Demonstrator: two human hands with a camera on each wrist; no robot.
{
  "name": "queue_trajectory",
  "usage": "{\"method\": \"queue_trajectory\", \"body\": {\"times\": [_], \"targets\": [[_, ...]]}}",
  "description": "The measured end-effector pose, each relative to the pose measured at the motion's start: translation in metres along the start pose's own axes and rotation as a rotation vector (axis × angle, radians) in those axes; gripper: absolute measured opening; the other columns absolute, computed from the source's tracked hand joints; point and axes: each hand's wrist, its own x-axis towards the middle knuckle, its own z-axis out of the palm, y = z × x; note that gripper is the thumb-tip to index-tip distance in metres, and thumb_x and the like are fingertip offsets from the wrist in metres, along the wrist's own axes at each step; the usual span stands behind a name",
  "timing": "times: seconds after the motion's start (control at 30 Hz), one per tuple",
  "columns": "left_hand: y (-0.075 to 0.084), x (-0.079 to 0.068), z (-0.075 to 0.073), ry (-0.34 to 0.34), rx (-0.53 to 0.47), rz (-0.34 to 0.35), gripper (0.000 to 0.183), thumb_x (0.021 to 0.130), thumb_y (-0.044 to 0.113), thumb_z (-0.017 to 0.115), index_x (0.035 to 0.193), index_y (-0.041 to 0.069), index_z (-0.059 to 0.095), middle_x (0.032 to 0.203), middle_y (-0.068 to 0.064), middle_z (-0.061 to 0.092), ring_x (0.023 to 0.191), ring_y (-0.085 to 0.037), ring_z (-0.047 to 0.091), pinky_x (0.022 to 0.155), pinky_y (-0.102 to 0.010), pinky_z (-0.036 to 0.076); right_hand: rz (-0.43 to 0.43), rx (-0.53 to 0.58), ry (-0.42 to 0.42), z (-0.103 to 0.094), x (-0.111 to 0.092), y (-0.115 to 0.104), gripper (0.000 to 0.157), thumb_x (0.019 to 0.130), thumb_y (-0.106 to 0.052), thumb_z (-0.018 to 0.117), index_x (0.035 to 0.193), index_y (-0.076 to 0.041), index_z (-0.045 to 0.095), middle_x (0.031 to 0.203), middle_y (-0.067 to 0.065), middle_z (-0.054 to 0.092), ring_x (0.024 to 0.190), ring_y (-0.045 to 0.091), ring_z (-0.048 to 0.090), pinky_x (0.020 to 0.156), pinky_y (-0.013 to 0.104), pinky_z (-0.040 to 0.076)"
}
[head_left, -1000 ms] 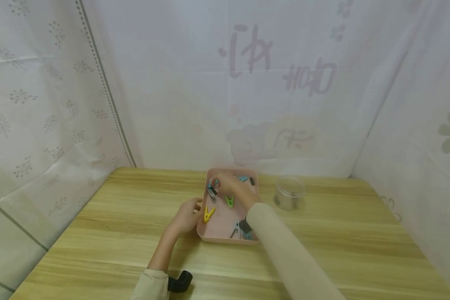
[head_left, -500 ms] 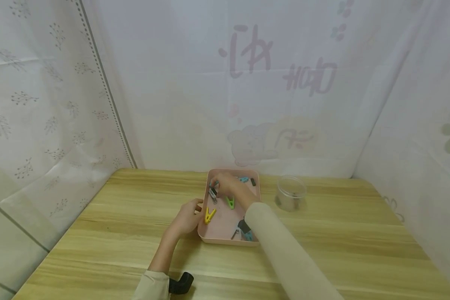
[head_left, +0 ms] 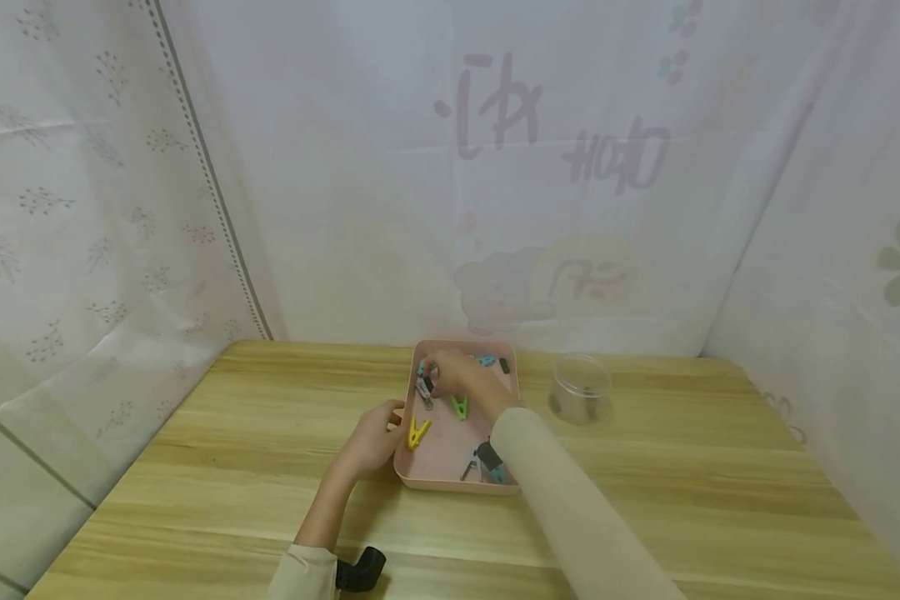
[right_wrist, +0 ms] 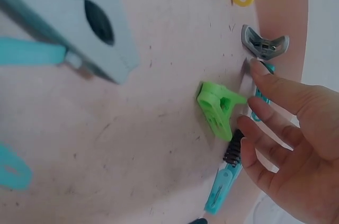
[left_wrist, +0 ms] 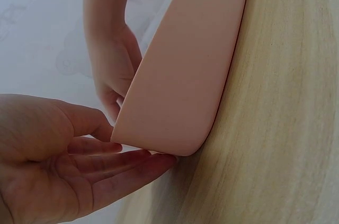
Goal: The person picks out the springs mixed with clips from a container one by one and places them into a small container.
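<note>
My left hand [head_left: 372, 435] rests at the left side of a pink plastic tray [head_left: 444, 454]. Its fingers [left_wrist: 132, 173] lie nearly straight against the outer wall, with one fingertip at the rim. Inside the tray's far left part reaches my right hand [head_left: 456, 375], thumb and fingers loosely bent and apart. Close by its thumb are a small silver nail-clipper-like piece [right_wrist: 265, 45] and a teal clothespin [right_wrist: 258, 110], partly hidden by the fingers. A green clothespin [right_wrist: 216, 108] lies just beyond the fingertips. Nearer the front is a yellow clothespin [head_left: 417, 433].
More pieces lie in the tray: blue clips [head_left: 486, 361], a black piece [head_left: 504, 365] and a large-looking grey metal piece [right_wrist: 69, 17]. Right of the tray a clear round jar [head_left: 580, 387] stands on the wooden table [head_left: 682, 467]. Patterned white curtains [head_left: 360, 167] enclose the table.
My right hand has shifted slightly to the right within the tray's far left part, by the silver piece. My left hand stays at the tray's side.
</note>
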Motion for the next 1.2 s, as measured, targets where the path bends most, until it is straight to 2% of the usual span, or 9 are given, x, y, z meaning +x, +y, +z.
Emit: {"method": "queue_trajectory", "body": {"times": [0.1,0.23,0.37,0.47,0.63,0.83,1.07,1.2], "targets": [[0.001,0.000,-0.001,0.001,-0.002,0.005,0.042,0.102,0.002,0.058,0.139,-0.016,0.053,0.112,-0.029,0.070,0.105,-0.039,0.070,0.086,-0.048,0.060,-0.003,0.014,-0.006,-0.002,-0.003,0.002,0.040,0.095,0.001,0.073,0.130,-0.017,0.072,0.124,-0.001,0.071,0.083,0.015,0.058,0.076,0.030,0.051],[0.002,-0.001,-0.001,-0.004,-0.005,0.009,0.043,0.102,0.002,0.058,0.140,-0.017,0.053,0.112,-0.029,0.070,0.105,-0.039,0.070,0.085,-0.049,0.060,-0.013,0.008,0.003,-0.001,-0.002,0.005,0.040,0.095,-0.006,0.077,0.132,-0.018,0.070,0.129,0.001,0.069,0.101,0.016,0.061,0.089,0.033,0.055],[0.000,0.000,0.000,0.000,0.004,0.011,0.043,0.101,0.002,0.059,0.139,-0.017,0.053,0.112,-0.029,0.070,0.105,-0.040,0.070,0.086,-0.049,0.060,-0.010,0.072,0.010,0.001,-0.001,0.009,0.036,0.095,-0.008,0.079,0.129,-0.015,0.070,0.129,0.009,0.067,0.097,0.022,0.068,0.080,0.034,0.059],[0.000,0.001,0.001,0.002,0.009,0.014,0.042,0.101,0.002,0.058,0.139,-0.017,0.053,0.112,-0.029,0.070,0.105,-0.041,0.070,0.086,-0.050,0.060,0.004,0.107,0.013,0.003,0.000,0.012,0.034,0.095,-0.008,0.079,0.127,-0.016,0.071,0.127,0.010,0.068,0.095,0.023,0.069,0.076,0.032,0.059],[0.000,0.001,0.001,-0.001,0.008,0.006,0.042,0.102,0.003,0.057,0.140,-0.016,0.053,0.114,-0.030,0.069,0.107,-0.041,0.069,0.087,-0.050,0.060,0.002,0.120,0.030,0.002,0.000,0.013,0.033,0.095,-0.008,0.079,0.126,-0.016,0.071,0.124,0.009,0.069,0.109,0.024,0.067,0.079,0.031,0.059],[0.001,0.000,0.001,-0.006,0.001,0.003,0.043,0.102,0.002,0.058,0.140,-0.015,0.053,0.114,-0.029,0.069,0.105,-0.039,0.070,0.085,-0.049,0.060,-0.021,0.134,0.040,0.000,-0.002,0.013,0.030,0.096,-0.010,0.078,0.125,-0.014,0.070,0.124,0.012,0.070,0.105,0.027,0.070,0.074,0.031,0.060],[0.001,0.000,0.000,0.004,0.010,0.004,0.042,0.101,0.002,0.059,0.139,-0.015,0.054,0.112,-0.028,0.070,0.104,-0.038,0.069,0.084,-0.048,0.060,-0.030,0.131,0.065,-0.001,-0.004,0.013,0.028,0.096,-0.008,0.078,0.122,-0.013,0.070,0.120,0.010,0.070,0.113,0.028,0.066,0.087,0.036,0.059],[0.002,-0.001,0.000,0.003,0.007,-0.001,0.043,0.102,0.003,0.059,0.140,-0.016,0.053,0.112,-0.028,0.070,0.105,-0.038,0.069,0.086,-0.049,0.060,-0.033,0.158,0.069,-0.001,-0.006,0.015,0.026,0.096,-0.006,0.076,0.121,-0.011,0.071,0.114,0.011,0.069,0.106,0.027,0.066,0.085,0.036,0.057]]}}
